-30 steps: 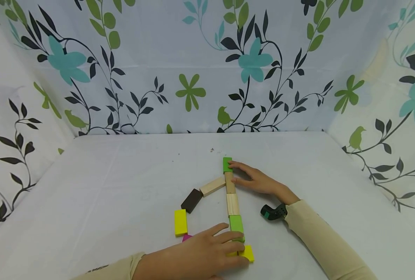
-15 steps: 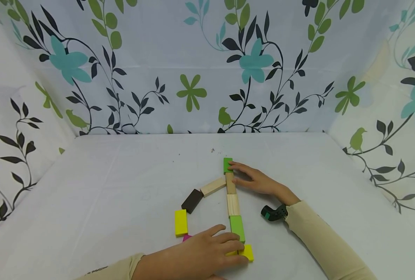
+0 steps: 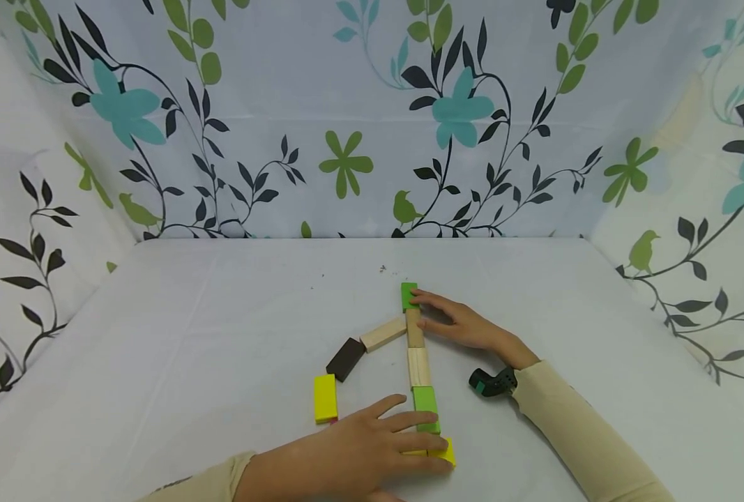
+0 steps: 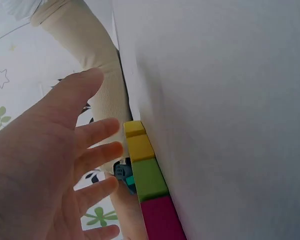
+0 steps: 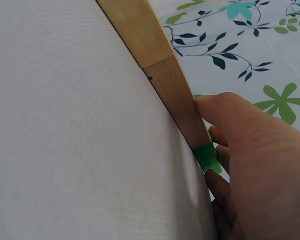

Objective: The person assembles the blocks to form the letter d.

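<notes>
Flat toy blocks form an outline on the white surface. My left hand (image 3: 372,446) is spread over its near end, fingers straight above a light green block (image 3: 424,399) and a yellow block (image 3: 450,453). In the left wrist view its fingers stand apart from the row, where a magenta block (image 4: 162,220) also shows. My right hand (image 3: 468,326) lies beside the far end: a fingertip rests on the green end block (image 3: 406,297) and the thumb touches the side of a wooden block (image 5: 177,95). Both hands appear to hold nothing. Blocks under my left palm are hidden.
On the outline's left run a pale wooden block (image 3: 383,335), a dark brown block (image 3: 346,360) and a yellow block (image 3: 325,399). A black wrist device (image 3: 493,382) sits at my right cuff. Patterned cloth (image 3: 252,104) walls the back and sides.
My left hand has shifted slightly right and its fingers have spread, covering more of the magenta block. The right hand stays in place, and the blocks keep their arrangement.
</notes>
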The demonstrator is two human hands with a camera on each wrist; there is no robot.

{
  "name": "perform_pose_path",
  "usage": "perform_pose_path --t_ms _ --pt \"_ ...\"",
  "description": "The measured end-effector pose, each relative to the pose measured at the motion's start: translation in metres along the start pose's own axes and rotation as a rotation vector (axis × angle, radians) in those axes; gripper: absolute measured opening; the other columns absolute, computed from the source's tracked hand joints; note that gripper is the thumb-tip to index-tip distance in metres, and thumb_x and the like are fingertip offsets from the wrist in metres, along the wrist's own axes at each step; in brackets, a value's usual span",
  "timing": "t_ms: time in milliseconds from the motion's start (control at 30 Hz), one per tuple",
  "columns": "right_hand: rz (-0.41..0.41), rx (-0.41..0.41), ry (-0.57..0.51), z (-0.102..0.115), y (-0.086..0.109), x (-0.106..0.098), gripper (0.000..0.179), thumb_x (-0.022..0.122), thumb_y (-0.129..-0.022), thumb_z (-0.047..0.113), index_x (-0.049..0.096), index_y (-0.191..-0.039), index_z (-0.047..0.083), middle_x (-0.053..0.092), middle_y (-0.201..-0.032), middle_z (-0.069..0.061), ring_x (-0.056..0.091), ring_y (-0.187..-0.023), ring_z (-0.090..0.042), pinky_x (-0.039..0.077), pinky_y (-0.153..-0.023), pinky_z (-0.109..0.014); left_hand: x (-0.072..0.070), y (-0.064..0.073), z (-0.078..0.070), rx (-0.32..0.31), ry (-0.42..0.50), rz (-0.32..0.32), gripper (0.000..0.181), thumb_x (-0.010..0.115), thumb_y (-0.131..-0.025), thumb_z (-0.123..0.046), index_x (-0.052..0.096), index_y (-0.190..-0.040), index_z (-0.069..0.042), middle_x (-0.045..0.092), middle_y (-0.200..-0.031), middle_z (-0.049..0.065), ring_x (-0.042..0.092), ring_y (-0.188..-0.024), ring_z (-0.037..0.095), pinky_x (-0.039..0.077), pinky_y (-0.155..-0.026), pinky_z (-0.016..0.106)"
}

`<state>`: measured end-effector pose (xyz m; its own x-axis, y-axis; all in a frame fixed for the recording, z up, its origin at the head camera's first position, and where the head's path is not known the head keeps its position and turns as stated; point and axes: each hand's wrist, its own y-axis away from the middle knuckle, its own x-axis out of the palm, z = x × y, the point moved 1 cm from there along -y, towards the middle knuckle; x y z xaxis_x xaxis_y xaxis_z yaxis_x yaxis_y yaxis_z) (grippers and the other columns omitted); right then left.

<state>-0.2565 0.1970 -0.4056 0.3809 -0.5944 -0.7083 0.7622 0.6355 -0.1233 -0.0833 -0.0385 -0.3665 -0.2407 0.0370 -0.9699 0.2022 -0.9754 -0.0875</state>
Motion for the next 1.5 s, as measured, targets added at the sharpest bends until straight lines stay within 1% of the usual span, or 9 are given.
perform_pose_path --t_ms 133,567,700,833,933,1067,1200,1333,1500 --pt "0.0 0.002 -0.003 0.0 0.0 -0.001 0.048 0.059 -0.098 0.027 0.046 -0.144 0.018 0.03 -0.158 -0.003 0.021 -0.148 -0.028 0.02 -0.117 -0.053 -0.002 0.0 0.0 0.033 -0.036 0.031 0.056 0.04 -0.098 -0.059 0.045 -0.145 -0.031 0.044 -0.146 -0.013 0.034 -0.141 0.014 0.034 -0.11 0.038" --pt "0.008 0.017 0.004 0.003 0.001 -0.002 0.049 0.058 -0.099 0.029 0.046 -0.144 0.016 0.03 -0.158 -0.003 0.021 -0.148 -0.028 0.019 -0.117 -0.052 -0.003 0.002 -0.001 0.01 0.017 0.059 0.054 0.04 -0.099 -0.056 0.043 -0.145 -0.027 0.044 -0.146 -0.01 0.037 -0.138 0.014 0.035 -0.11 0.035" --pt "0.008 0.004 0.006 0.003 0.001 -0.002 0.049 0.058 -0.099 0.028 0.046 -0.144 0.015 0.03 -0.158 -0.004 0.022 -0.147 -0.029 0.02 -0.117 -0.053 -0.005 0.007 0.006 -0.061 0.083 0.004 0.054 0.038 -0.1 -0.058 0.044 -0.144 -0.027 0.048 -0.142 -0.009 0.04 -0.137 0.013 0.036 -0.109 0.038" --pt "0.006 -0.001 0.007 0.002 0.0 -0.001 0.049 0.058 -0.099 0.028 0.046 -0.144 0.016 0.031 -0.158 -0.004 0.022 -0.147 -0.029 0.02 -0.117 -0.053 -0.007 0.019 0.022 -0.178 0.149 -0.086 0.053 0.044 -0.097 -0.059 0.051 -0.138 -0.026 0.056 -0.133 -0.01 0.045 -0.132 0.012 0.038 -0.108 0.04" --pt "0.002 0.003 0.013 0.001 0.0 -0.001 0.048 0.058 -0.099 0.028 0.046 -0.144 0.017 0.031 -0.158 -0.004 0.023 -0.147 -0.029 0.02 -0.117 -0.053 -0.005 0.031 0.033 -0.22 0.178 -0.127 0.05 0.052 -0.094 -0.058 0.058 -0.13 -0.023 0.061 -0.125 -0.011 0.05 -0.126 0.013 0.038 -0.107 0.038" --pt "0.002 0.004 0.016 0.0 0.0 -0.001 0.048 0.058 -0.099 0.027 0.046 -0.144 0.018 0.031 -0.158 -0.004 0.022 -0.147 -0.029 0.02 -0.117 -0.053 0.002 0.044 0.04 -0.213 0.185 -0.118 0.044 0.06 -0.088 -0.06 0.066 -0.115 -0.025 0.063 -0.112 -0.011 0.052 -0.12 0.013 0.039 -0.104 0.035" --pt "0.004 0.013 0.011 -0.001 0.001 -0.001 0.048 0.058 -0.099 0.027 0.046 -0.144 0.019 0.03 -0.158 -0.003 0.021 -0.148 -0.029 0.019 -0.117 -0.054 0.007 0.049 0.042 -0.191 0.17 -0.079 0.035 0.064 -0.087 -0.057 0.069 -0.106 -0.029 0.062 -0.105 -0.011 0.051 -0.121 0.013 0.04 -0.102 0.036" --pt "0.005 0.019 0.006 0.0 0.0 -0.001 0.048 0.058 -0.099 0.028 0.046 -0.144 0.019 0.029 -0.159 -0.003 0.02 -0.148 -0.028 0.018 -0.117 -0.053 0.008 0.049 0.044 -0.182 0.172 -0.053 0.032 0.065 -0.088 -0.054 0.07 -0.107 -0.029 0.062 -0.106 -0.012 0.05 -0.121 0.013 0.04 -0.101 0.037" --pt "0.008 0.018 0.004 0.002 -0.001 -0.001 0.049 0.059 -0.099 0.028 0.045 -0.145 0.019 0.029 -0.159 -0.002 0.02 -0.148 -0.028 0.018 -0.117 -0.053 0.006 0.048 0.043 -0.194 0.214 -0.055 0.036 0.063 -0.088 -0.058 0.068 -0.111 -0.03 0.063 -0.107 -0.012 0.051 -0.122 0.013 0.04 -0.101 0.037"
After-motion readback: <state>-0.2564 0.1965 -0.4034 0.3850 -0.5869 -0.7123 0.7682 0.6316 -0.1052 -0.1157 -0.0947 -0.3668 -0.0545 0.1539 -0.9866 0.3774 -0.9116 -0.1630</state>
